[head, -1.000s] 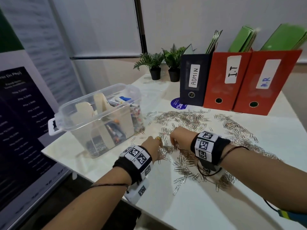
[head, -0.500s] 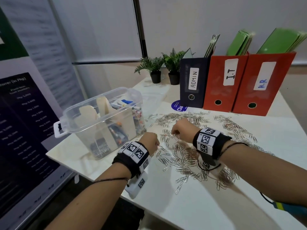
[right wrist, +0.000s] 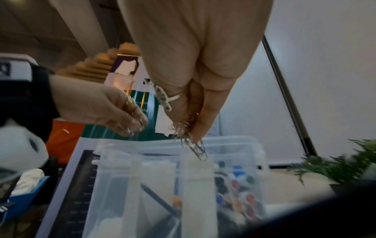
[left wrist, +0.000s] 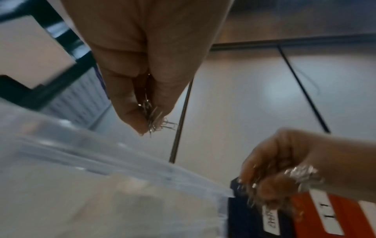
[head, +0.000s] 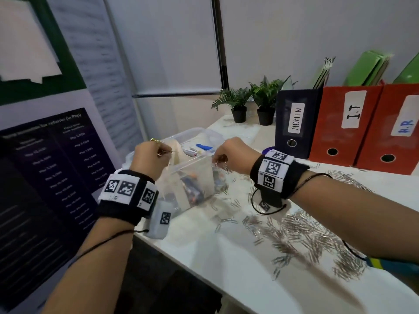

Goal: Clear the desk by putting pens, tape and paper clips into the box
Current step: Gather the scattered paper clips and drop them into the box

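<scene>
Two hands are raised above the clear plastic storage box (head: 192, 168), backs up, fingers pointing down. The left hand (head: 148, 158) pinches a small bunch of silver wire paper clips (left wrist: 156, 122) between thumb and fingertips over the box's left part. The right hand (head: 234, 155) pinches a larger bunch of clips (right wrist: 191, 136) at the box's right rim. Loose paper clips (head: 301, 236) lie scattered over the white desk (head: 226, 268), right of the box. Behind them stand a dark blue ADMIN file holder (head: 294, 123), two red file holders (head: 344, 125) and two small potted ferns (head: 251, 100).
</scene>
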`<state>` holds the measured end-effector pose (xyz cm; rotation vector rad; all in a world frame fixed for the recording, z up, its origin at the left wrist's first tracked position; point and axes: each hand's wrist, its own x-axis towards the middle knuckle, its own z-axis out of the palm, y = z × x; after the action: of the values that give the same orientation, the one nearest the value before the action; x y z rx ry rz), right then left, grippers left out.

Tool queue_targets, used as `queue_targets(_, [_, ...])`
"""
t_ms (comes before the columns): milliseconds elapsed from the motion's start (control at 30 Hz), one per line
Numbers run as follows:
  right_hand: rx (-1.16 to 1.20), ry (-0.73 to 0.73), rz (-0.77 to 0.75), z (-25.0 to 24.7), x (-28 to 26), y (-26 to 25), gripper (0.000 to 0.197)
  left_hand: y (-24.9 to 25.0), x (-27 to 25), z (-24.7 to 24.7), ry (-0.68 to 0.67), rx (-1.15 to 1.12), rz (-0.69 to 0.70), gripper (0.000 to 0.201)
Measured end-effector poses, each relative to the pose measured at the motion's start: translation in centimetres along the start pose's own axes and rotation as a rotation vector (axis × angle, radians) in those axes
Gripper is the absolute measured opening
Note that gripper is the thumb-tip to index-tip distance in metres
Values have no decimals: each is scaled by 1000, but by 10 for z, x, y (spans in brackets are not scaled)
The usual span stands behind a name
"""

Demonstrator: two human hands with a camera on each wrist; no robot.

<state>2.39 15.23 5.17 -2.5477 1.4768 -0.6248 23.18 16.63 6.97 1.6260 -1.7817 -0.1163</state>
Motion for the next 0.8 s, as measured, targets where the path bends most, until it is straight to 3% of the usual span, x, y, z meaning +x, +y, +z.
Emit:
queue_targets(133, [29, 49, -84, -6, 27, -32, 22, -37, 14, -5, 0, 126, -99, 18])
queue_targets(333, [52, 53, -145, -2, 60, -66, 24, -64, 23, 8, -115, 331, -84, 24])
queue_targets(433, [81, 51, -150, 6, 77, -79, 24, -69, 24, 4, -73, 313, -90, 30])
queue_targets(567, [110, 30, -149, 23, 97, -95, 24, -79, 20, 7, -82, 285, -221, 45])
queue_targets(800, [102, -156, -57, 51, 111, -108, 36, -95, 16, 15, 5, 71, -212, 48])
